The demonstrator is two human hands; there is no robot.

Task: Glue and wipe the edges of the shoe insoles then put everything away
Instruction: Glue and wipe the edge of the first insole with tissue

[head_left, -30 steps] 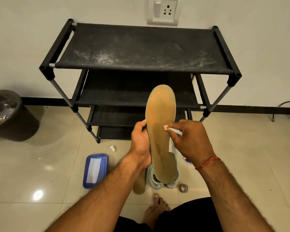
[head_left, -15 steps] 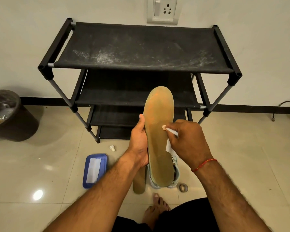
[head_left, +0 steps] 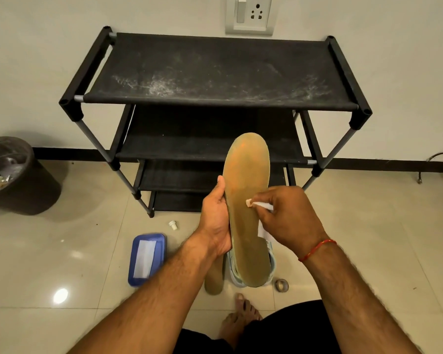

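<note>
Tan foam insole [head_left: 246, 175]: held up in the middle of the frame with its broad face to the camera, toe end toward the top and heel end toward the bottom. Its long axis runs nearly vertical in the picture.
Left grip [head_left: 215, 221]: wrapped round the insole's left edge at about mid-length, thumb lying up along that edge, fingers hidden behind. It alone carries the insole.
Right grip [head_left: 289, 221]: comes in from the right of the frame, fingers pinched on a small white glue tube [head_left: 264, 205].
Cream nozzle tip [head_left: 248, 202]: on or just off the insole's face, a little inside the right edge. Whether it touches cannot be told.
Deciding relation: the edge to be glued runs up and down from the tip, along the long axis. The right edge is the side nearer the tube, while part of the left edge is covered by the holding thumb.
Step, as a judgement: gluing is in hand, and the left edge will likely need a re-hold or a turn.
Floor, lower middle: a second tan insole [head_left: 213, 279] lies flat just beside a pale sneaker [head_left: 273, 261].
Floor, lower left: a blue plastic tray [head_left: 149, 237] holds a white cloth [head_left: 145, 259], with a small white cap [head_left: 172, 224] above it.
</note>
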